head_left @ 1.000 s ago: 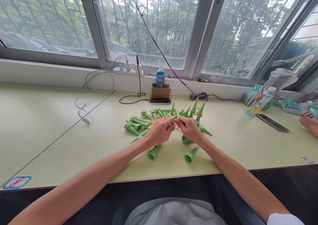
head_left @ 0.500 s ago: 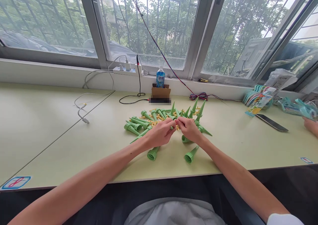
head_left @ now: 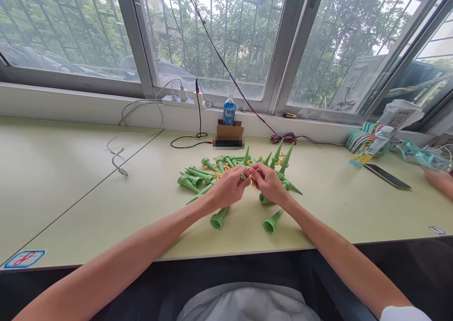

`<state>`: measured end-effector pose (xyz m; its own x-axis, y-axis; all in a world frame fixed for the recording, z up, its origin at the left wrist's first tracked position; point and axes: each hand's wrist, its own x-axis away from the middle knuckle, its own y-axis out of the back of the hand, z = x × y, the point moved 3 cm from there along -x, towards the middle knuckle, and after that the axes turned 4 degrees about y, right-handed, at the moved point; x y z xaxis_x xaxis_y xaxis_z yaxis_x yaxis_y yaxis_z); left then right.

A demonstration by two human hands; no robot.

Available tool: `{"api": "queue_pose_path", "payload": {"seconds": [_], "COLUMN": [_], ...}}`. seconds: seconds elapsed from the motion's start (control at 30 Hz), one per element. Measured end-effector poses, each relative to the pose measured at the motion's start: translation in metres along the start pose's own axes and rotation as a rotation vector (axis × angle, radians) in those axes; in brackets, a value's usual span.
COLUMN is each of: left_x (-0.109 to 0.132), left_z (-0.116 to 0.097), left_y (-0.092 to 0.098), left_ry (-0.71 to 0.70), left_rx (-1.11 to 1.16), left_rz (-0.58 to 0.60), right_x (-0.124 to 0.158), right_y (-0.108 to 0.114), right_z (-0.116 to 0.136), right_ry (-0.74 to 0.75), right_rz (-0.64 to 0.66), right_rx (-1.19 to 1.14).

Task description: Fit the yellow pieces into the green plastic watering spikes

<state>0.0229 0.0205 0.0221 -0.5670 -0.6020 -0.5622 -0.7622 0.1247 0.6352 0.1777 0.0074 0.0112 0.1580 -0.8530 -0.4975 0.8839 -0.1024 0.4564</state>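
My left hand (head_left: 229,186) is closed around a green plastic watering spike (head_left: 243,175), of which only a small part shows between the fingers. Fingertips nearly meet in the middle, where my right hand (head_left: 269,183) pinches at the same spot; whatever it holds is too small and covered to make out. Around both hands lie several green threaded spikes, among them one near my left wrist (head_left: 218,219) and one by my right forearm (head_left: 270,224). Small yellow plastic pieces (head_left: 282,157) are scattered among the spikes behind the hands.
Behind the pile, a blue-labelled bottle (head_left: 229,111) stands at a cardboard box (head_left: 229,131). Cables (head_left: 284,137) and a power strip (head_left: 180,102) run along the window side. To the right are a phone (head_left: 387,176), a drink bottle (head_left: 371,147) and another person's hand (head_left: 438,181).
My fingers have shifted slightly at the meeting point, the right ones bending and lifting a little. At the far right, the other person's hand has moved inward.
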Motion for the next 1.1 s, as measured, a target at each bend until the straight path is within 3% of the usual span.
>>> {"api": "queue_pose_path", "payload": {"seconds": [0.17, 0.5, 0.8, 1.1], "left_x": [-0.0011, 0.0014, 0.0037, 0.0033], "left_z": [0.0009, -0.0006, -0.0026, -0.0042], "left_y": [0.0027, 0.0007, -0.0006, -0.0018], "left_ry": [0.029, -0.049, -0.102, -0.101], "left_rx": [0.022, -0.033, -0.084, -0.094], "left_rz": [-0.058, -0.040, -0.030, -0.027], "right_x": [0.0001, 0.0010, 0.0023, 0.0014], "right_y": [-0.0027, 0.0022, 0.0031, 0.0057], "right_z": [-0.0061, -0.0014, 0.0013, 0.0018], "right_ry": [-0.043, -0.071, -0.128, -0.051], "right_rz": [0.025, 0.000, 0.000, -0.084], "right_rx": [-0.228, -0.324, -0.263, 0.038]}}
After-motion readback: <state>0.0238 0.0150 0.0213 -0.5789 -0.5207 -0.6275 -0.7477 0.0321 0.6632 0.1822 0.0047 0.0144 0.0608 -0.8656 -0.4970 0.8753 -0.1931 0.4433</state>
